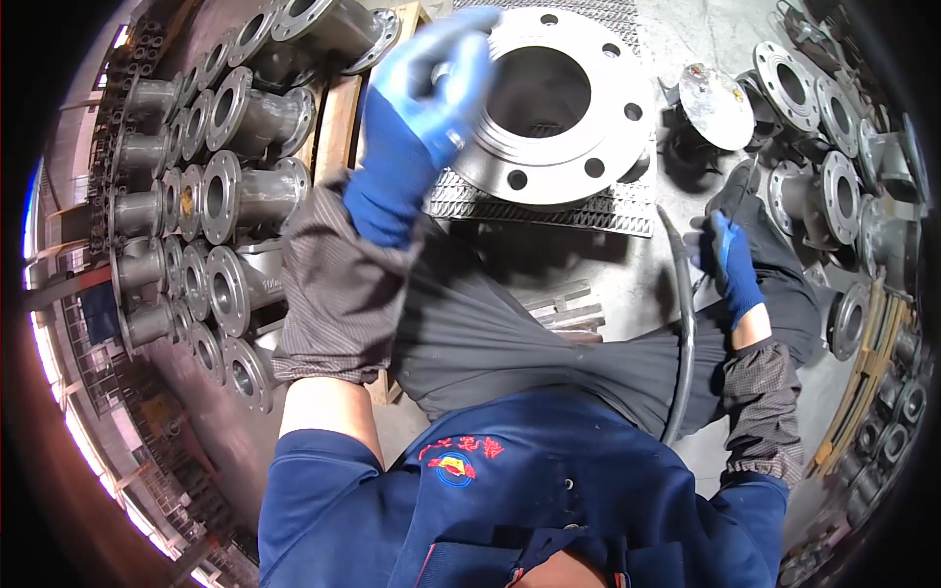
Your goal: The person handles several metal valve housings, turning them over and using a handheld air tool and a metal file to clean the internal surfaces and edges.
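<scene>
A large grey metal flange [618, 147] with bolt holes round its rim lies face up in front of me, with a wide dark bore in its middle. My left hand [431, 93], in a blue glove, is raised at the flange's left edge. Its fingers are smeared by motion, but thumb and fingers look apart, with nothing seen between them. Low beside my right leg, my right hand [730, 255], also gloved, is closed round something dark that I cannot make out. A thick black hose [683, 323] curves down just left of that hand.
The flange rests on a ribbed metal plate [608, 211]. Several flanged pipe pieces [257, 196] stand in rows at left, near a wooden pallet [338, 122]. More flanged pieces [841, 196] crowd the right side. A round metal disc [716, 108] stands right of the flange.
</scene>
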Demonstrator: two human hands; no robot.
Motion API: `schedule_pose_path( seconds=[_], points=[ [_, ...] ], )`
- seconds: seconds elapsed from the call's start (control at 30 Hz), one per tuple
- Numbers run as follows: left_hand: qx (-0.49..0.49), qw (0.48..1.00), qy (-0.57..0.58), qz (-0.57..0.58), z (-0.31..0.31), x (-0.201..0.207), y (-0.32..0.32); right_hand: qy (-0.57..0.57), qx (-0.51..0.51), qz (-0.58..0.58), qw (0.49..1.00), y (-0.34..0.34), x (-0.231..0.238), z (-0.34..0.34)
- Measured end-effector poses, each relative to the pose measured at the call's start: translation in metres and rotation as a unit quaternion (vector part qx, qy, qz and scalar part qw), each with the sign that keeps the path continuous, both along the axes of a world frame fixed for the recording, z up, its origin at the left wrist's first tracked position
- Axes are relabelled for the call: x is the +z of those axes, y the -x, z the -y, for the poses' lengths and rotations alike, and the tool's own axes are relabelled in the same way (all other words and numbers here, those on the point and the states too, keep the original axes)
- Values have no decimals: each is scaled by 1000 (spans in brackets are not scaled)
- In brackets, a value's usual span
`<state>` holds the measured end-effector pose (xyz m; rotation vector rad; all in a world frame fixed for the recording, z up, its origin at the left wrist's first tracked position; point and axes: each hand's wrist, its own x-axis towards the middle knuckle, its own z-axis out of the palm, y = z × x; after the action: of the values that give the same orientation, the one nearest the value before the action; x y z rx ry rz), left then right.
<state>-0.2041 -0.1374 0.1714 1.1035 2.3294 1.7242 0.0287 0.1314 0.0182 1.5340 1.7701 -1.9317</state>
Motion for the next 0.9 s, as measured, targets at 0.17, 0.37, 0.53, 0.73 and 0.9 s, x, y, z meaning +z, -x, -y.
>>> schedule_pose_path(
  seconds=[0.17, 0.37, 0.53, 0.73, 0.9],
  points=[
    [45, 985, -10, 166, 40, -62, 75, -10, 108, -196, 975, 72, 47, -9],
    [-4, 882, -127, 453, 21, -79, 69, -62, 176, -260, 947, 116, 71, 6],
    [-49, 874, -103, 471, 17, -75, 72, -57, 182, -253, 948, 119, 98, 17],
    [-128, 930, 32, -343, 1, -57, 44, -448, 324, -373, 745, 94, 66, -14],
    [-36, 969, 39, 240, -40, -17, -15, -592, 316, -356, 650, 82, 42, -36]
  ],
)
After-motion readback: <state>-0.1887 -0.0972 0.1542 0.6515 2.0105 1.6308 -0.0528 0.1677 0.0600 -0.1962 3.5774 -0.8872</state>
